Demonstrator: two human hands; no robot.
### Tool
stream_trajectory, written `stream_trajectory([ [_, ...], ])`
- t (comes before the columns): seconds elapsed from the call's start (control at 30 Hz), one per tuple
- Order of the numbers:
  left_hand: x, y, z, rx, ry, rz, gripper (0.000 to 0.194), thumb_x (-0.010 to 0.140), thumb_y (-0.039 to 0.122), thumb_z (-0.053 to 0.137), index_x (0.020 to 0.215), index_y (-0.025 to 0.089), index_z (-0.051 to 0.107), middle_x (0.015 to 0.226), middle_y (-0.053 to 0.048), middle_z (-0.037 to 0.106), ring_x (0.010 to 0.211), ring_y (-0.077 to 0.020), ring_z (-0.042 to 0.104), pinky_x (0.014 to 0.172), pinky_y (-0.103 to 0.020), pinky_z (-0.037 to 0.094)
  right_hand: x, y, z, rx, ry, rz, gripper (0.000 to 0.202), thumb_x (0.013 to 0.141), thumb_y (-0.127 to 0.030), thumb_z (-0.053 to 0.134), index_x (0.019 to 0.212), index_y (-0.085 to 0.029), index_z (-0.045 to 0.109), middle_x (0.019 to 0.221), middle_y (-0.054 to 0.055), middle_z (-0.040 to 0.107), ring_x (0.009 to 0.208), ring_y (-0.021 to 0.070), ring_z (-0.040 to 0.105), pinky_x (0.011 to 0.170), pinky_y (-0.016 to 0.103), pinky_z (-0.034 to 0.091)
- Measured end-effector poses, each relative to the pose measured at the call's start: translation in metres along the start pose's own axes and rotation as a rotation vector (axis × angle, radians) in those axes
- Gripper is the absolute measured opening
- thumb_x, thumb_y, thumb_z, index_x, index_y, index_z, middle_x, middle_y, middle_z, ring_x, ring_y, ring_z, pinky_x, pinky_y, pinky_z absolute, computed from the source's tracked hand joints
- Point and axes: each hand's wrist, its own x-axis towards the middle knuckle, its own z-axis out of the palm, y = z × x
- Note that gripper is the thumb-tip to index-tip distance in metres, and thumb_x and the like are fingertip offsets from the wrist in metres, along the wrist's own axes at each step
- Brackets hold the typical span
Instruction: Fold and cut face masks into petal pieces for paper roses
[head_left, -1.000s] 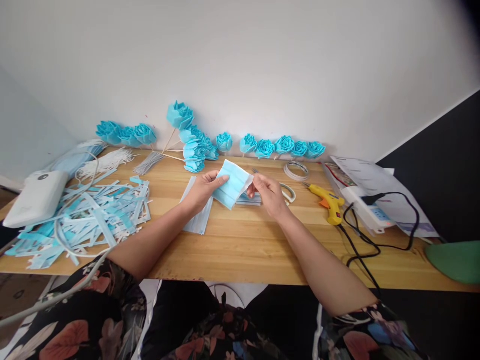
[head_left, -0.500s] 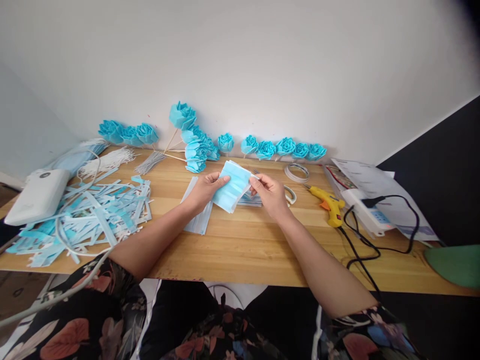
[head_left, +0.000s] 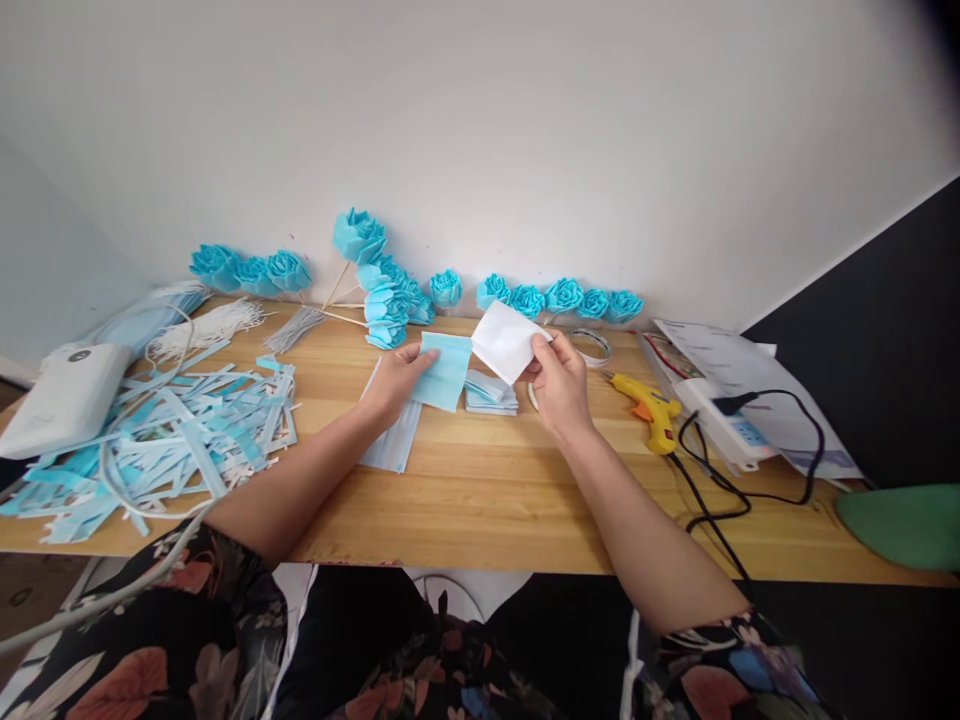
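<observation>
My left hand (head_left: 395, 382) is closed, its thumb pinching a square blue sheet (head_left: 445, 372) of thin mask fabric. In my right hand (head_left: 559, 380) a white fabric sheet (head_left: 508, 342) is gripped at its right edge, held up above the table. The two sheets are close together, side by side. Below and between the hands lies a small stack of folded blue pieces (head_left: 491, 392). A pale blue face mask (head_left: 391, 448) lies flat under my left hand, partly covered by it.
Cut blue strips (head_left: 187, 430) lie heaped at left beside a white power bank (head_left: 66, 398). Blue fabric flowers (head_left: 386, 300) line the wall. To the right are a tape roll (head_left: 592, 347), a yellow glue gun (head_left: 651, 405), a white power strip (head_left: 724, 425) and black cables.
The layered blue square held between both hands has come apart. The white sheet has moved right and up with my right hand, while the blue sheet stays in my left.
</observation>
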Motion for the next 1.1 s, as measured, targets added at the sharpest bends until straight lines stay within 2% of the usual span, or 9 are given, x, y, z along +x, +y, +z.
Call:
stream_trajectory([
  [0.1,0.0,0.001,0.0,0.167,0.11,0.193,0.048,0.079,0.043,0.07,0.119,0.017,0.065,0.113,-0.007,0.071,0.101,-0.0218,0.064,0.087,-0.031,0.048,-0.002,0.0,0.001,-0.013,-0.021,0.044,0.034,0.075,-0.052,0.07,0.085,-0.024,0.054,0.071,-0.003,0.063,0.057,0.0127,0.058,0.048,0.023,0.049],
  [0.2,-0.001,0.005,0.003,0.234,0.143,0.315,0.046,0.085,0.041,0.062,0.123,0.015,0.062,0.125,-0.01,0.066,0.115,-0.0231,0.058,0.098,-0.032,0.043,-0.003,0.001,0.002,-0.043,-0.021,0.049,0.035,0.076,-0.054,0.069,0.083,-0.024,0.053,0.071,-0.003,0.061,0.058,0.0128,0.057,0.049,0.023,0.048],
  [0.43,0.0,0.003,0.004,0.23,0.101,0.316,0.047,0.086,0.037,0.06,0.127,0.014,0.058,0.123,-0.013,0.065,0.114,-0.023,0.059,0.101,-0.035,0.042,-0.001,0.003,0.002,-0.024,-0.002,-0.001,0.035,0.076,-0.052,0.07,0.074,-0.023,0.051,0.067,-0.004,0.055,0.06,0.0118,0.053,0.054,0.023,0.046],
  [0.6,-0.001,0.005,0.001,0.256,0.207,0.361,0.044,0.087,0.036,0.058,0.126,0.014,0.059,0.123,-0.013,0.064,0.115,-0.0224,0.058,0.1,-0.035,0.043,-0.002,-0.001,0.004,0.032,-0.009,0.021,0.041,0.072,-0.052,0.074,0.068,-0.022,0.046,0.06,-0.006,0.046,0.052,0.0098,0.045,0.048,0.022,0.039],
  [0.67,-0.007,0.011,0.005,0.227,0.156,0.39,0.043,0.091,0.041,0.054,0.125,0.015,0.06,0.121,-0.013,0.065,0.115,-0.0221,0.059,0.101,-0.035,0.043,-0.003,-0.002,0.006,-0.028,-0.026,0.018,0.043,0.074,-0.056,0.071,0.068,-0.023,0.044,0.058,-0.006,0.044,0.051,0.0105,0.044,0.047,0.023,0.038],
  [0.73,-0.015,0.017,0.011,0.179,-0.002,0.373,0.046,0.093,0.047,0.052,0.124,0.015,0.062,0.115,-0.012,0.069,0.109,-0.0228,0.062,0.097,-0.036,0.046,-0.004,-0.002,0.007,-0.085,-0.039,0.02,0.044,0.075,-0.059,0.068,0.069,-0.023,0.044,0.057,-0.006,0.043,0.05,0.011,0.043,0.047,0.024,0.037],
  [0.9,-0.028,0.019,0.026,0.089,-0.326,0.177,0.05,0.08,0.05,0.069,0.118,0.017,0.068,0.113,-0.01,0.071,0.104,-0.026,0.064,0.087,-0.033,0.051,-0.006,0.0,0.009,-0.08,-0.022,0.024,0.042,0.072,-0.058,0.071,0.07,-0.023,0.048,0.059,-0.004,0.049,0.052,0.0111,0.046,0.047,0.023,0.039],
  [0.97,-0.028,0.016,0.028,0.052,-0.373,0.103,0.048,0.074,0.047,0.075,0.11,0.016,0.071,0.104,-0.009,0.073,0.093,-0.0244,0.067,0.08,-0.033,0.052,-0.007,0.001,0.009,-0.083,-0.043,0.023,0.037,0.073,-0.055,0.071,0.073,-0.023,0.052,0.064,-0.003,0.056,0.056,0.0123,0.052,0.051,0.024,0.045],
  [1.1,-0.026,0.012,0.026,0.018,-0.343,0.013,0.04,0.071,0.046,0.078,0.093,0.013,0.074,0.082,-0.007,0.074,0.072,-0.0191,0.066,0.065,-0.03,0.051,-0.009,0.005,0.007,-0.171,-0.099,-0.026,0.029,0.076,-0.049,0.07,0.084,-0.023,0.061,0.076,0.0,0.067,0.07,0.0171,0.063,0.064,0.03,0.053],
])
